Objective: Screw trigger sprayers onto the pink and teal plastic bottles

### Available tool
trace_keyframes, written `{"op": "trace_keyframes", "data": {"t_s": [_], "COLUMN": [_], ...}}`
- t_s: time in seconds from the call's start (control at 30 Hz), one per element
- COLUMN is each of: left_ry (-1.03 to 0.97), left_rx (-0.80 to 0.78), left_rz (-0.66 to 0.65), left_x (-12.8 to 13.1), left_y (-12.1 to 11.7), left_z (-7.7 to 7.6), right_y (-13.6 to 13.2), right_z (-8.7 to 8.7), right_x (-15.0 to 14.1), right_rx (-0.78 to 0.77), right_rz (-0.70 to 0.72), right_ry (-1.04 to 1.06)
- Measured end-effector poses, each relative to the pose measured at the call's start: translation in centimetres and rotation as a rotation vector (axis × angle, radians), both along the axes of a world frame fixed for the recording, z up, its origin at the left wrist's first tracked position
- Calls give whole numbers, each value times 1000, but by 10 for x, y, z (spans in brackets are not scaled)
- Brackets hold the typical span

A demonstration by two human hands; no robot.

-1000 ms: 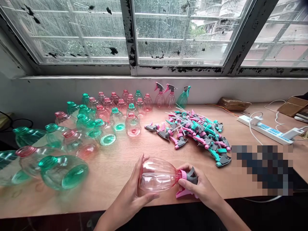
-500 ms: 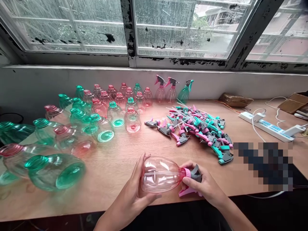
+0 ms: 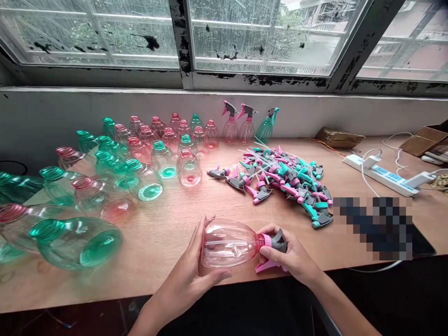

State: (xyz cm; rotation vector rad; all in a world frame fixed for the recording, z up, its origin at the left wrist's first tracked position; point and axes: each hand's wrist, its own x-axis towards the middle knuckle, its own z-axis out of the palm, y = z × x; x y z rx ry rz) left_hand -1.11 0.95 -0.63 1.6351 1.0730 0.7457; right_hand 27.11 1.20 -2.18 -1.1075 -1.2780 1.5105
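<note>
A clear pink spray bottle (image 3: 229,243) lies sideways between my hands, above the table's front edge. My left hand (image 3: 196,261) is wrapped round its base end, thumb below and fingers behind. At the neck, my right hand (image 3: 285,252) grips the pink collar and grey-and-pink trigger sprayer (image 3: 279,241), which sits on the bottle mouth. A thin white dip tube runs lengthwise inside the bottle. Beyond my hands lies a heap of pink, teal and grey trigger sprayers (image 3: 287,179).
Many open pink and green bottles, such as a green one (image 3: 80,242), stand on the left of the table (image 3: 175,205). Three bottles with sprayers (image 3: 247,126) stand by the wall. To the right are a white power strip (image 3: 381,175), cables and a brown package (image 3: 339,137).
The whole scene has shifted slightly up and left as the head view moved. My hands hold the bottle and sprayer in nearly the same pose.
</note>
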Motion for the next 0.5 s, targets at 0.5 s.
{"op": "trace_keyframes", "data": {"t_s": [0.5], "left_ry": [5], "left_rx": [-1], "left_rz": [12], "left_x": [1], "left_y": [-2], "left_z": [6], "right_y": [1], "right_z": [1], "right_x": [0], "right_rx": [22], "right_rz": [14], "right_ry": [8]}}
